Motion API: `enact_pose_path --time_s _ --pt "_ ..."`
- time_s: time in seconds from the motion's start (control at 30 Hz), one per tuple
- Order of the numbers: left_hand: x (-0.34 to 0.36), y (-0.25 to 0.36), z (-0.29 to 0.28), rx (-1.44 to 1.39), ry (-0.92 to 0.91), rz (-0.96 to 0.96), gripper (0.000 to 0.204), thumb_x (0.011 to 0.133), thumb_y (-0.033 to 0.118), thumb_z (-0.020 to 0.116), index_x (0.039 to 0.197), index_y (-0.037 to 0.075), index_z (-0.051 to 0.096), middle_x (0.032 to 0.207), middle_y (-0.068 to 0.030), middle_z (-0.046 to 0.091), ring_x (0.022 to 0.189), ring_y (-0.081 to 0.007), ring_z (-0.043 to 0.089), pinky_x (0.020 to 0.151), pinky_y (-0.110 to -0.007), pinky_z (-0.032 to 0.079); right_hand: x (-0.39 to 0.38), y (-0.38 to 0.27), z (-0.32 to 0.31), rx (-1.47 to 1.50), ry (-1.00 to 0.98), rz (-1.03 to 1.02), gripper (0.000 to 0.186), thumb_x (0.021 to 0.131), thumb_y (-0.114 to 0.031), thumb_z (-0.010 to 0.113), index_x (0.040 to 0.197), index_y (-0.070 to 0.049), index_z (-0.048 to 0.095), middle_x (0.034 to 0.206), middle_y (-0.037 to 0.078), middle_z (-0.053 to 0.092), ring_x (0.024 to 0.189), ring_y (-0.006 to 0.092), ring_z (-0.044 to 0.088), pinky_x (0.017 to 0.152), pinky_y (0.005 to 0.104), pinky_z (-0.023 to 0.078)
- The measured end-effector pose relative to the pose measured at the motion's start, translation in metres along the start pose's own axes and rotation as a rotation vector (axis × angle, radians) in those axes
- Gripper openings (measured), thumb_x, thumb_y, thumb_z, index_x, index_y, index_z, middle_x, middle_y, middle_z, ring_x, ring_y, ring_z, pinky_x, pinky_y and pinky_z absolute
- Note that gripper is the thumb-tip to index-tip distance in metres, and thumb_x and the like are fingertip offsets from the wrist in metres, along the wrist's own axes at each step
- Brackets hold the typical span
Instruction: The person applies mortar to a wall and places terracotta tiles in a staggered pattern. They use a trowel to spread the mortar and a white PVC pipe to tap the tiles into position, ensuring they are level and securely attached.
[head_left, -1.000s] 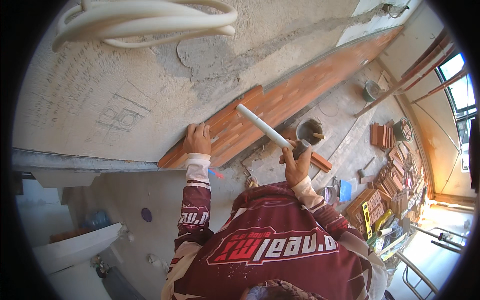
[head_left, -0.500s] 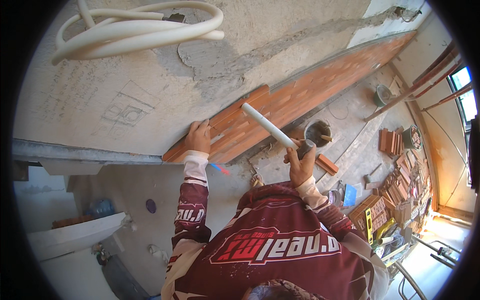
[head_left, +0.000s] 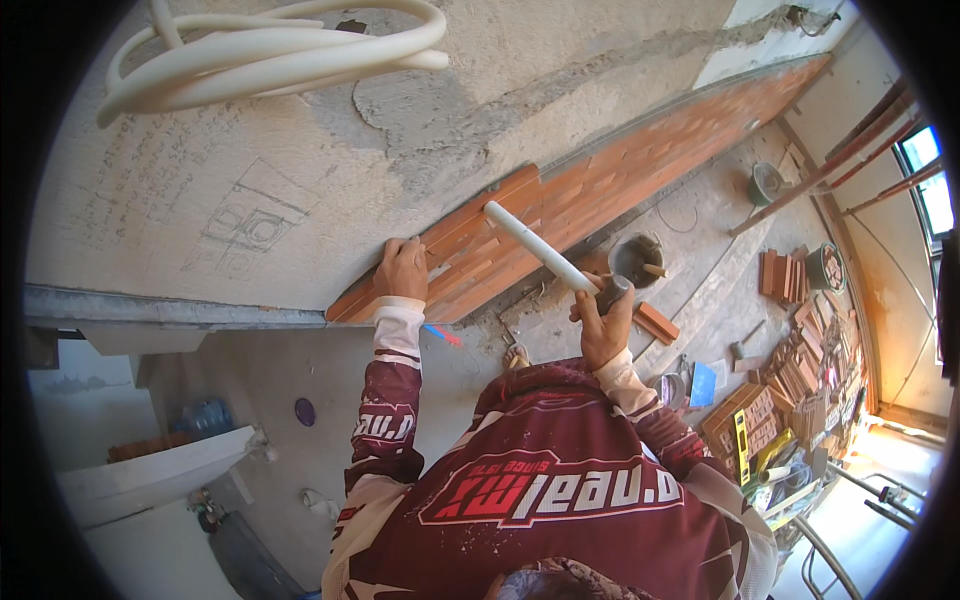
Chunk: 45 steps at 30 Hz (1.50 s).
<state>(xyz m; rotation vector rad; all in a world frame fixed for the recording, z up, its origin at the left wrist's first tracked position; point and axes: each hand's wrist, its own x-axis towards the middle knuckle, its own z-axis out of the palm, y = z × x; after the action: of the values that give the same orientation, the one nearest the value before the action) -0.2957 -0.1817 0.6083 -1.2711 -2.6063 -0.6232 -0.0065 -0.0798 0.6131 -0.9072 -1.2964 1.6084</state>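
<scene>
My right hand [head_left: 606, 325] is closed round a mallet [head_left: 545, 252] close to its dark head. The mallet's white handle points away from me, its far end at the face of the orange brick strip [head_left: 600, 200] along the wall. On the strip's upper edge, near its left end, sits my left hand [head_left: 402, 268], fingers bent over a brick [head_left: 440, 238] there. The hand itself partly hides that brick. A raised top course reaches from my left hand to just beyond the mallet handle's end.
A coil of cream hose [head_left: 290, 60] hangs at the upper left. On the floor to the right stand a mortar bucket [head_left: 632, 258], loose bricks [head_left: 656, 324], a blue flat piece [head_left: 702, 387], a yellow level [head_left: 741, 448] and a brick pile [head_left: 805, 375]. Slanting poles [head_left: 830, 185] stand at far right.
My left hand has shifted very slightly to the right along the upper edge. The mallet and my right hand stay almost where they were.
</scene>
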Motion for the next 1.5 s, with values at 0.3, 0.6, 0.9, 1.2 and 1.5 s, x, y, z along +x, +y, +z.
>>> enact_pose_path --time_s 0.3,0.6,0.9,1.2,1.5 --pt "0.006 0.007 0.005 0.178 0.001 -0.019 0.021 0.089 0.034 0.063 0.085 0.015 0.070 0.091 -0.0052 0.062 0.077 -0.0301 0.064 0.064 -0.042 0.052 0.001 0.001 -0.001 -0.042 0.011 -0.005 0.030 0.093 -0.002 0.058 0.115 -0.003 0.037 0.109 0.014 0.061 0.070 0.0113 0.057 0.060 0.0264 0.050" --pt "0.003 0.005 0.010 0.126 0.075 -0.015 0.022 0.088 0.036 0.065 0.084 0.014 0.070 0.087 -0.0059 0.061 0.075 -0.0303 0.064 0.062 -0.042 0.051 0.004 -0.002 -0.006 -0.006 -0.002 -0.003 0.028 0.093 -0.002 0.057 0.114 -0.001 0.038 0.106 0.013 0.061 0.069 0.0113 0.055 0.060 0.0270 0.048" --pt "0.004 0.004 0.011 0.146 0.153 0.072 0.025 0.089 0.035 0.064 0.079 0.012 0.066 0.083 -0.0067 0.058 0.068 -0.0308 0.063 0.053 -0.043 0.051 0.021 0.004 -0.035 -0.001 0.170 -0.036 0.021 0.095 -0.008 0.057 0.108 -0.002 0.041 0.097 0.012 0.061 0.063 0.0120 0.056 0.058 0.0265 0.048" --pt "0.005 0.008 0.009 0.146 0.074 -0.010 0.024 0.087 0.035 0.066 0.082 0.012 0.068 0.085 -0.0074 0.059 0.075 -0.0315 0.063 0.060 -0.043 0.051 0.046 0.003 -0.035 0.098 0.257 -0.039 0.024 0.096 -0.014 0.058 0.107 -0.001 0.041 0.078 0.008 0.057 0.061 0.0137 0.055 0.055 0.0265 0.046" --pt "0.004 0.007 0.012 0.167 0.126 0.038 0.029 0.090 0.037 0.061 0.077 0.011 0.065 0.083 -0.0071 0.058 0.068 -0.0308 0.063 0.054 -0.042 0.051 0.026 0.005 -0.049 0.106 0.290 -0.031 0.027 0.096 -0.013 0.058 0.113 0.000 0.041 0.088 0.010 0.057 0.062 0.0139 0.056 0.056 0.0275 0.048"
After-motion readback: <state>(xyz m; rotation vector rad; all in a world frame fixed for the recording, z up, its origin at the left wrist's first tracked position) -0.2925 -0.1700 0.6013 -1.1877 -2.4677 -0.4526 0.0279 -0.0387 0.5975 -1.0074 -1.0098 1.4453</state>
